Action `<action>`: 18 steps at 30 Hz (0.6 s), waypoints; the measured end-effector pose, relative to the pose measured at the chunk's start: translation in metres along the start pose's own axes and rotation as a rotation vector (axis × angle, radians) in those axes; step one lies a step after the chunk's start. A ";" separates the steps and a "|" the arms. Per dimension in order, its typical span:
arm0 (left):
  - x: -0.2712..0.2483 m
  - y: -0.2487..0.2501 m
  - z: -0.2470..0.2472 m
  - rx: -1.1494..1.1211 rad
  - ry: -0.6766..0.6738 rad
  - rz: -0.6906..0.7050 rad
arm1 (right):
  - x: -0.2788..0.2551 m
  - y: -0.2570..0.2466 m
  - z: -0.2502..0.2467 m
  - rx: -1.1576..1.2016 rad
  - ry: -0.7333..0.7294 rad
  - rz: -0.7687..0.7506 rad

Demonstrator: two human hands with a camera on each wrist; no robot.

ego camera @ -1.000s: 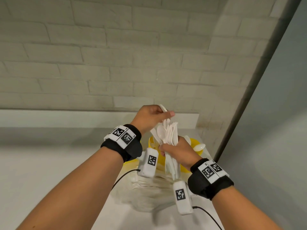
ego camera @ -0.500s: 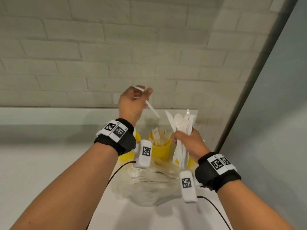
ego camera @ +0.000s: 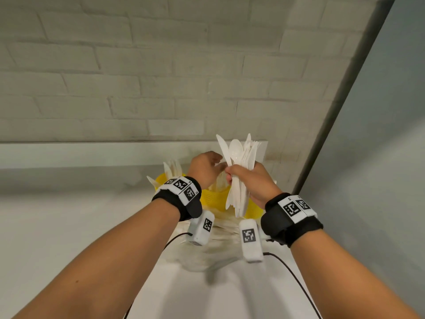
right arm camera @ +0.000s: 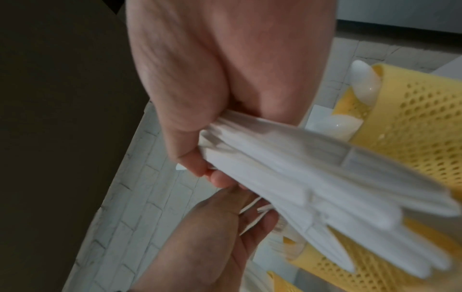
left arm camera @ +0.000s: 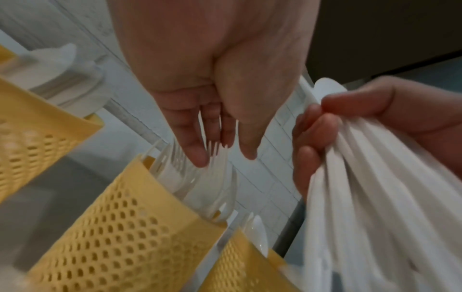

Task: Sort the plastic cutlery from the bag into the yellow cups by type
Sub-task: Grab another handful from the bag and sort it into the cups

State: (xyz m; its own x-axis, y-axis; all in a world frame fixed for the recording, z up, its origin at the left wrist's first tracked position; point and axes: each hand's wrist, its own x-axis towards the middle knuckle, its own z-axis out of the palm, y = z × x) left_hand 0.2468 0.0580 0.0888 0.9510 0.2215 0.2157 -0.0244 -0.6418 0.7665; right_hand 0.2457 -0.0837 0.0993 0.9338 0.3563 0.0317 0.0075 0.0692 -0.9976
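Observation:
My right hand [ego camera: 233, 174] grips a thick bundle of white plastic cutlery [ego camera: 241, 162], heads up, with knives, a spoon and forks mixed. My left hand [ego camera: 216, 166] hovers just left of the bundle, above the middle yellow cup [ego camera: 212, 199]. In the left wrist view its fingers [left arm camera: 197, 156] hang straight and hold nothing, just over the forks [left arm camera: 185, 177] standing in that cup [left arm camera: 120, 227]. The left yellow cup [ego camera: 161, 180] holds knives. Spoons [right arm camera: 365, 83] stand in the right yellow cup [right arm camera: 412, 128]. The clear bag [ego camera: 207, 256] lies in front of the cups.
The cups stand on a white counter [ego camera: 69, 226] against a white brick wall [ego camera: 161, 77]. A grey panel [ego camera: 379, 157] closes off the right side close to the right cup. Black cables run from the wrist cameras across the counter.
Half a second ago my left hand held one piece raised high; it has come down over the fork cup and now holds nothing. The right hand kept the bundle and lifted it a little.

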 end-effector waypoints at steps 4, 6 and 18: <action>-0.004 0.005 -0.010 -0.064 0.158 0.082 | 0.002 0.005 0.007 0.002 -0.001 0.016; -0.008 0.008 -0.013 -0.203 0.213 0.059 | 0.005 0.007 0.011 -0.002 0.030 0.028; -0.029 0.013 -0.001 -0.578 0.075 -0.104 | 0.008 0.012 0.018 0.009 0.061 0.019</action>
State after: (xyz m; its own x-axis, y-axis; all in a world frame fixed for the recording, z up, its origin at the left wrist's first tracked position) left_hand 0.2182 0.0440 0.0926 0.9337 0.3264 0.1475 -0.1161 -0.1140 0.9867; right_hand 0.2465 -0.0634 0.0887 0.9539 0.3001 0.0087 -0.0134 0.0713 -0.9974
